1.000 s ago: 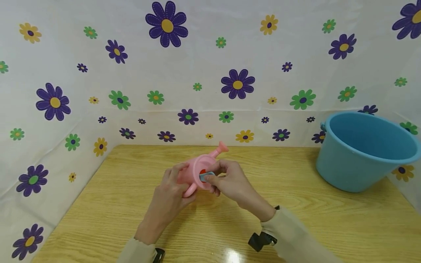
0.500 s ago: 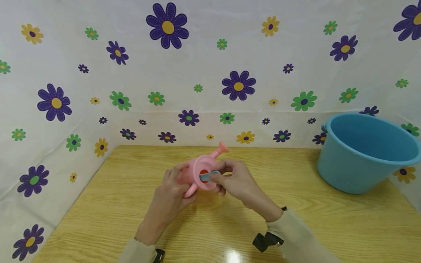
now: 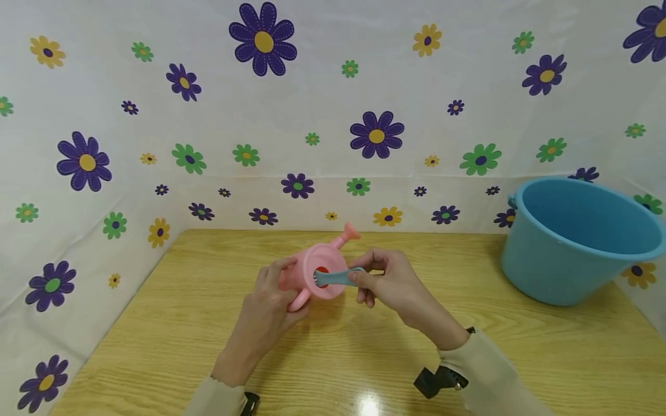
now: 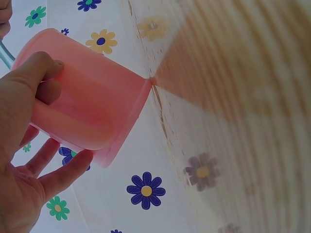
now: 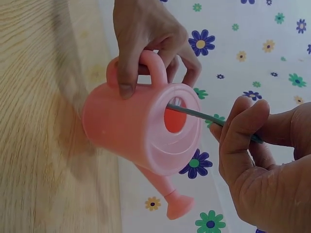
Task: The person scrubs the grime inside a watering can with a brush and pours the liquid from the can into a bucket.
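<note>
The pink watering can (image 3: 296, 276) lies tilted above or on the table, its opening turned toward my right hand. My left hand (image 3: 264, 315) grips it by the body and handle; in the left wrist view the fingers curl around the handle (image 4: 73, 128). Between thumb and fingers, my right hand (image 3: 398, 289) pinches a blue-grey utensil (image 3: 335, 278) with short tines at its far end. Those tines are at the can's round opening, as the right wrist view also shows the utensil's shaft (image 5: 197, 114) entering it. Something red shows inside the opening.
A large blue bucket (image 3: 557, 271) stands at the right of the wooden table (image 3: 198, 289). A white cloth (image 3: 312, 86) with purple, green and yellow flowers hangs behind and along the sides.
My right hand has moved to the right, drawing the utensil partly out of the can, so more of it shows, including its tines. My left hand and the can have hardly moved.
</note>
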`<state>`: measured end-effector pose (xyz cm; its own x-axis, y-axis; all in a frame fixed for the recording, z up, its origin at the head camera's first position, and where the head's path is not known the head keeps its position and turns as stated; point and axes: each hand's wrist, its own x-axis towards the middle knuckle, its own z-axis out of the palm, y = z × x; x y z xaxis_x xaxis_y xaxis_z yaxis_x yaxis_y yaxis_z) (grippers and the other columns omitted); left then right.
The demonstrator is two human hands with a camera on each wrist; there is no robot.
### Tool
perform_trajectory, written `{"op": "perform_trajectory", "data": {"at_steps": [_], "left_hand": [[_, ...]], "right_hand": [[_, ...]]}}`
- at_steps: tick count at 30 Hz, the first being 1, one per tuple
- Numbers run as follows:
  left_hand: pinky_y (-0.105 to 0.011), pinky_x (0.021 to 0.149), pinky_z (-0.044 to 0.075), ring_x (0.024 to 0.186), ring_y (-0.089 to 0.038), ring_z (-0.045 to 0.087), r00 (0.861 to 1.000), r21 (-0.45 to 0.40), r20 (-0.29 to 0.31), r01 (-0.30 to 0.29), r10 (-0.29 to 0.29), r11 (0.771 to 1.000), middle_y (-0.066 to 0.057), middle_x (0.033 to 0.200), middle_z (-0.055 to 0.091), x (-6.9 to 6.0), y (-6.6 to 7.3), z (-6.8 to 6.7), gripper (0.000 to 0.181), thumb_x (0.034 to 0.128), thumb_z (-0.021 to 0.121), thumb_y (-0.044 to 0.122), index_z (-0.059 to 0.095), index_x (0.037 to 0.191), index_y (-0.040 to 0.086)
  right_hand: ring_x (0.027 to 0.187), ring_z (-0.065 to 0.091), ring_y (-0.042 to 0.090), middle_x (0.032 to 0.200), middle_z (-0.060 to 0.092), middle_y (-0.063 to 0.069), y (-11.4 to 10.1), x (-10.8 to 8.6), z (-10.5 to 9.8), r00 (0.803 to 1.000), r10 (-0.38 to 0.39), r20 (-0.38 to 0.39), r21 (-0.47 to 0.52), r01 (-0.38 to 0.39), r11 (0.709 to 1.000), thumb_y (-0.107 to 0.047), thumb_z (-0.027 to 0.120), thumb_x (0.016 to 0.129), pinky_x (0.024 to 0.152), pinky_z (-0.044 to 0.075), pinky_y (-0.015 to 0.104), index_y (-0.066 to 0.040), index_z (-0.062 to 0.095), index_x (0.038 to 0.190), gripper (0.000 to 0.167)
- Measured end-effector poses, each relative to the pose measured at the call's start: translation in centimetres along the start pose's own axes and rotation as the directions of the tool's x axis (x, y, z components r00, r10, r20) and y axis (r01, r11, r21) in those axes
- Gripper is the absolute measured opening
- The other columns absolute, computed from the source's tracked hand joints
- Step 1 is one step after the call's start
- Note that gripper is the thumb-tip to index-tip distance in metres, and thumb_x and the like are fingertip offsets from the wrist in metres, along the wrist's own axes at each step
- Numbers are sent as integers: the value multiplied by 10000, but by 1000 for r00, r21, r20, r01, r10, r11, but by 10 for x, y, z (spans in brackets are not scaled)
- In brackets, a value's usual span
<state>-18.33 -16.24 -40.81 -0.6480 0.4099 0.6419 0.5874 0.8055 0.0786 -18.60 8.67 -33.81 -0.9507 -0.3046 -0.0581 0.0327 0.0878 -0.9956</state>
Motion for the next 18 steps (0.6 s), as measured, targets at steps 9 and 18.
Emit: {"op": "perform_trajectory", "data": {"at_steps": [9,18], "left_hand": [[-453,660,650,1136,-388,603,1000,-13,12,14,-14,1000,-150,1376,557,0,0,0,226,745,905,182,714,636,127],[-452,695,653,1137,-387,600,1000,-25,23,11,-11,1000,-150,1382,549,-2,-1,0,232,754,903,179,709,639,127]], "right_hand": [[571,596,149,895,647,136,6,1,-3,994,-109,1,-126,108,986,-8,630,981,521,524,226,31,663,1045,83],[595,559,78,763,658,53,9,-1,-4,908,-390,152,-451,415,790,31,624,965,504,494,221,-70,693,1010,130]]}}
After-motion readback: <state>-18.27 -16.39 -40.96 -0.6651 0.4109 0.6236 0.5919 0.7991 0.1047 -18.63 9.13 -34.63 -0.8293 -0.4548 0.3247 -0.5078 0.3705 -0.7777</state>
